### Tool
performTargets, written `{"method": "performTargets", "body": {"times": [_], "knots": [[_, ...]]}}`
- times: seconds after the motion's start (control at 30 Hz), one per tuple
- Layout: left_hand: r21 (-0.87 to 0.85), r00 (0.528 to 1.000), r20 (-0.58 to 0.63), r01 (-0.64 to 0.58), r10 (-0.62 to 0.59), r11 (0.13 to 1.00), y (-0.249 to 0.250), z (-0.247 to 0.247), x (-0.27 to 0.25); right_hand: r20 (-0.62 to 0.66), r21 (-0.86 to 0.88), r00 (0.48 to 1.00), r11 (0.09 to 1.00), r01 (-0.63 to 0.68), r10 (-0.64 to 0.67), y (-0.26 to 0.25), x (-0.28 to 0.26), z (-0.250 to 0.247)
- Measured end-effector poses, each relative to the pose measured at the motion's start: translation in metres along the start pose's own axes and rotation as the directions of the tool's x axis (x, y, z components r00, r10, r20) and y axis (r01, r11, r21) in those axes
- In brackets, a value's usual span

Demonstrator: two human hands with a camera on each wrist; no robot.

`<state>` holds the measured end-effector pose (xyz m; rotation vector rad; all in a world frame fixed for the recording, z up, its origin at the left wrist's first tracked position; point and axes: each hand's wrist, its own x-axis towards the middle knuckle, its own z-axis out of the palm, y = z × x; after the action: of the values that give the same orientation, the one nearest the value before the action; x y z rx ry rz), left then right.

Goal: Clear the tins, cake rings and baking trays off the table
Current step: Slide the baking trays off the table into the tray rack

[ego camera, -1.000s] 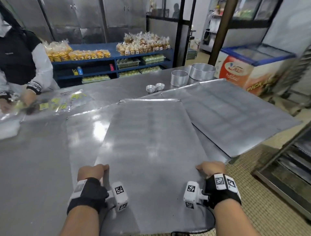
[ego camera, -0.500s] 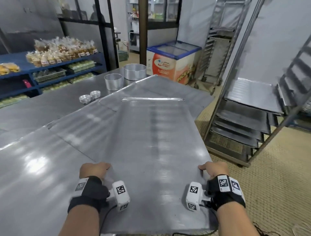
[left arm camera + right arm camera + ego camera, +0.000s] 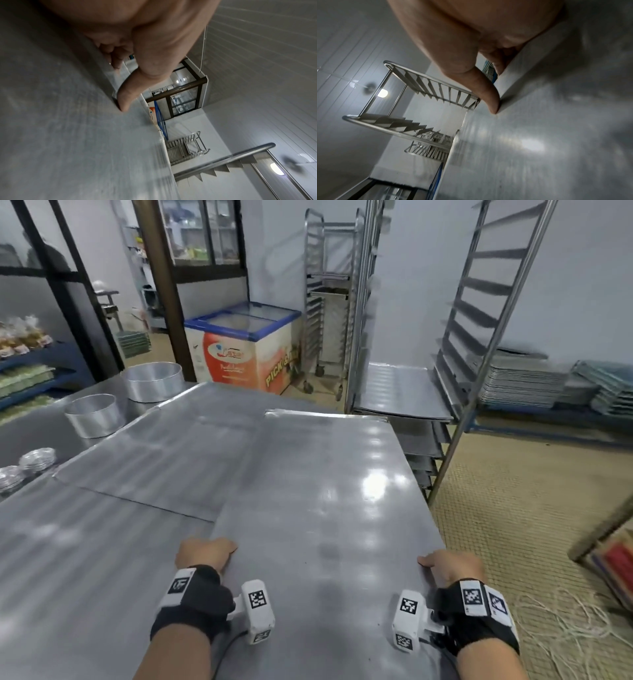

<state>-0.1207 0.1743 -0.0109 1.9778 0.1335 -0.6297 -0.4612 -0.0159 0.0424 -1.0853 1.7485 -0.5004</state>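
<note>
I hold a large flat metal baking tray (image 3: 318,501) level in front of me, lifted off the table. My left hand (image 3: 205,551) grips its left long edge, thumb on top (image 3: 126,97) and fingers curled under. My right hand (image 3: 448,565) grips the right long edge the same way, thumb (image 3: 489,97) pressed on the tray (image 3: 539,135). Two more trays (image 3: 164,460) lie overlapped on the steel table (image 3: 30,436). Two cake rings (image 3: 92,414) (image 3: 152,380) and small foil tins (image 3: 36,460) stand at the table's far left.
A tall tray rack (image 3: 455,378) stands ahead on the right with trays on its lower rails. Another rack (image 3: 329,302) and a chest freezer (image 3: 246,347) are behind the table. Tray stacks (image 3: 527,385) lie on the floor at right; cord (image 3: 561,631) lies near my right foot.
I have turned right with the tray in both hands; the view swung from the table and shelves to the tray rack. Both grips are unchanged.
</note>
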Motion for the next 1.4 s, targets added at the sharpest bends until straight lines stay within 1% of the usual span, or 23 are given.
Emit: {"method": "performTargets", "body": {"times": [0.07, 0.17, 0.23, 0.33, 0.47, 0.53, 0.6, 0.67, 0.8, 0.87, 0.97, 1.03, 1.17, 1.27, 1.4], "knots": [[-0.039, 1.000, 0.015, -0.011, 0.011, 0.999, 0.013, 0.031, 0.013, -0.032, 0.047, 0.999, 0.999, -0.018, 0.020, -0.006, 0.018, -0.010], [0.083, 0.991, 0.105, -0.092, 0.083, 0.992, 0.045, 0.070, -0.002, -0.070, 0.082, 0.996, 0.996, -0.041, 0.047, -0.019, 0.042, -0.028], [0.107, 0.987, 0.137, -0.097, 0.082, 0.990, 0.062, 0.095, -0.007, -0.096, 0.108, 0.994, 0.993, -0.046, 0.056, -0.024, 0.061, -0.041], [0.077, 0.983, 0.165, -0.092, 0.078, 0.993, 0.075, 0.136, 0.000, -0.105, 0.138, 0.992, 0.989, -0.051, 0.066, -0.033, 0.088, -0.059], [0.015, 0.981, 0.172, -0.095, 0.091, 0.995, 0.078, 0.198, 0.036, -0.148, 0.147, 0.987, 0.988, -0.048, 0.070, -0.049, 0.119, -0.079], [0.039, 0.976, 0.195, -0.106, 0.096, 0.994, 0.090, 0.215, 0.024, -0.156, 0.148, 0.985, 0.988, -0.047, 0.070, -0.055, 0.135, -0.087], [0.073, 0.979, 0.172, -0.119, 0.105, 0.990, 0.105, 0.227, 0.006, -0.175, 0.151, 0.982, 0.988, -0.039, 0.066, -0.059, 0.149, -0.095], [0.102, 0.981, 0.161, -0.122, 0.105, 0.987, 0.115, 0.239, -0.002, -0.165, 0.162, 0.984, 0.986, -0.048, 0.075, -0.066, 0.161, -0.099], [0.142, 0.981, 0.164, -0.127, 0.103, 0.982, 0.130, 0.266, 0.002, -0.176, 0.188, 0.982, 0.981, -0.041, 0.075, -0.080, 0.186, -0.099], [0.152, 0.983, 0.153, -0.124, 0.100, 0.981, 0.139, 0.281, 0.007, -0.174, 0.190, 0.980, 0.980, -0.060, 0.094, -0.086, 0.204, -0.096], [0.158, 0.983, 0.151, -0.125, 0.101, 0.979, 0.159, 0.304, 0.016, -0.198, 0.216, 0.974, 0.974, -0.068, 0.112, -0.106, 0.224, -0.094], [0.170, 0.980, 0.167, -0.135, 0.107, 0.976, 0.174, 0.321, 0.022, -0.202, 0.215, 0.974, 0.975, -0.056, 0.100, -0.121, 0.243, -0.094], [0.198, 0.976, 0.178, -0.158, 0.123, 0.967, 0.202, 0.357, 0.043, -0.204, 0.173, 0.977, 0.985, -0.023, 0.059, -0.154, 0.282, -0.089], [0.264, 0.972, 0.208, -0.167, 0.113, 0.950, 0.221, 0.378, 0.059, -0.212, 0.137, 0.974, 0.989, -0.050, 0.079, -0.176, 0.309, -0.082], [0.306, 0.966, 0.231, -0.186, 0.116, 0.934, 0.242, 0.401, 0.077, -0.246, 0.114, 0.964, 0.991, -0.073, 0.099, -0.199, 0.337, -0.069]]}}
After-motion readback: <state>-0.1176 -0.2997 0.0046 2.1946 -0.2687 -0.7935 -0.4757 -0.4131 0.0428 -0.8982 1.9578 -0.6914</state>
